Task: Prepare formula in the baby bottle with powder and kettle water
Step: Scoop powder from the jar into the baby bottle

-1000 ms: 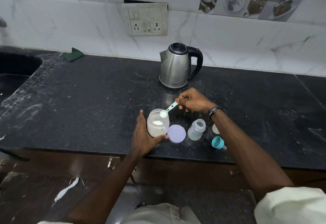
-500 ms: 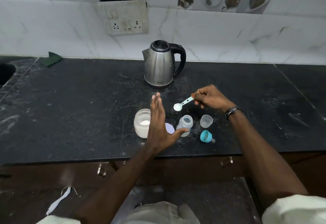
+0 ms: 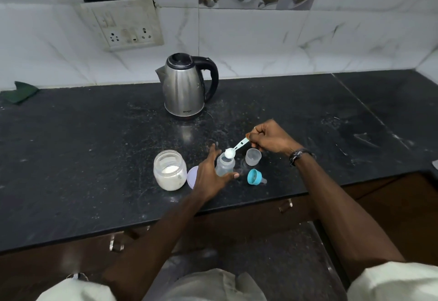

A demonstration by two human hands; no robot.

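On the far left of the black counter (image 3: 71, 158), against the wall, lies one green cloth (image 3: 22, 92). Above it and to the right, one switch-and-socket plate (image 3: 123, 24) sits on the tiled wall. One steel kettle (image 3: 186, 87) with a black lid and handle stands at the far middle of the counter, upright, well apart from everything else.

Nearer, one open glass jar (image 3: 169, 170) holds white powder in its lower part. Just right of it, one pale lilac lid (image 3: 191, 177) lies flat, partly hidden behind the left hand (image 3: 211, 172). That hand is spread wide, fingers straight and thumb out to the right; it cups round the left and near sides of the one baby bottle (image 3: 224, 165), and I cannot tell whether the palm or thumb actually touches it. The bottle stands upright and uncapped, near the counter's front edge, between the lilac lid and the teal pieces.

Directly over the bottle's mouth hangs one small scoop (image 3: 237, 148), its bowl heaped with white powder. The right hand (image 3: 267, 138) pinches the far end of its handle, fingers curled tight together, a dark band at the wrist.

Right of the bottle stands one clear cap (image 3: 253, 156), open side up. In front of it, one teal collar with the teat (image 3: 254, 176) lies on its side.
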